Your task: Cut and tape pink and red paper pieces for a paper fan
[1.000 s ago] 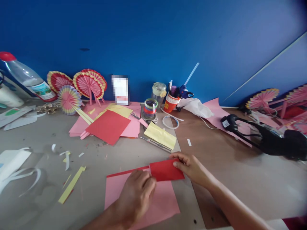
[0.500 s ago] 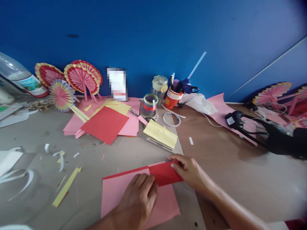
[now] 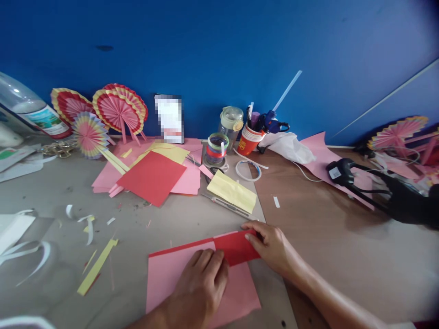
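Observation:
A pink sheet of paper [image 3: 168, 274] lies on the grey board in front of me, with a red paper [image 3: 236, 244] on its upper right and a thin red strip along its top edge. My left hand [image 3: 202, 278] rests on both, its fingers bent together with the tips pressing at the left end of the red paper. At that paper's right end, my right hand [image 3: 272, 244] has it between thumb and fingers, near the top corner. What lies beneath the left fingers is hidden.
Pleated paper fans [image 3: 120, 112] stand behind a stack topped by a red sheet [image 3: 154, 178]. Beyond my hands are a utility knife [image 3: 231, 206], folded yellow paper [image 3: 231, 192], tape rolls [image 3: 216, 148] and a paper cup [image 3: 248, 139] of tools. Paper scraps [image 3: 98, 267] lie left.
The whole view has shifted slightly. Both hands keep nearly the same places on the papers, with the left fingers a little flatter at the red paper's edge.

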### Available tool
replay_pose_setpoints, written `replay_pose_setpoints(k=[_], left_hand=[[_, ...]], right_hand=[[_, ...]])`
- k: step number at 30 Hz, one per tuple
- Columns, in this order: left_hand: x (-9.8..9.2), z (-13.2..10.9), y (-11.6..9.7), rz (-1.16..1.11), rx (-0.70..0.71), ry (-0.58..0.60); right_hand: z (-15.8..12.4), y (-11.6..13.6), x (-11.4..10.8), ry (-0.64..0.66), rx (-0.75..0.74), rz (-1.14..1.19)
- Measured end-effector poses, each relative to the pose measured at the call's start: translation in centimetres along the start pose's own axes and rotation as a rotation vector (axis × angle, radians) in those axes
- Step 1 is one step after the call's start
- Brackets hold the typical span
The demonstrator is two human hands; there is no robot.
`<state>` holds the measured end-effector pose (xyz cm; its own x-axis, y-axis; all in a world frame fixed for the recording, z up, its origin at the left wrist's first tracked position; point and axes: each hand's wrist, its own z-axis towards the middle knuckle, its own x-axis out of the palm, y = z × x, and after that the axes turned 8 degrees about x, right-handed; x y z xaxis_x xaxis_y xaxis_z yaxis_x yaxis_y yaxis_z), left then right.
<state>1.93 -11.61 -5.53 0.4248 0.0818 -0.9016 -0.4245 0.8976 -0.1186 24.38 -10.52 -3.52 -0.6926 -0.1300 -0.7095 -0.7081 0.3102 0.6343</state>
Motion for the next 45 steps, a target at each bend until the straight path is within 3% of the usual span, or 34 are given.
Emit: replay_pose_setpoints(k=[10, 14, 19, 28, 45], left_hand=[[0.2, -0.1, -0.1, -0.008, 0.000, 0.025], [-1.5, 0.8, 0.3, -0.095, -0.054, 0.001], [-3.1, 1.5, 0.2, -0.082, 0.015, 0.076], [-1.0, -0.1, -0.7, -0.029, 0.085, 0.082], [-0.2, -0.3, -0.9, -0.028, 0.045, 0.023]], right_hand=[[-0.3, -0.7, 1.1, -0.095, -0.182, -0.181], [0.1, -1.0, 0.0, 0.025, -0.085, 0.004], [0.7, -0.4, -1.3, 0.068, 0.011, 0.064], [-0.1, 0.9, -0.2, 0.061, 0.022, 0.077], [0.2, 1.0, -0.5, 0.078, -0.007, 0.122]])
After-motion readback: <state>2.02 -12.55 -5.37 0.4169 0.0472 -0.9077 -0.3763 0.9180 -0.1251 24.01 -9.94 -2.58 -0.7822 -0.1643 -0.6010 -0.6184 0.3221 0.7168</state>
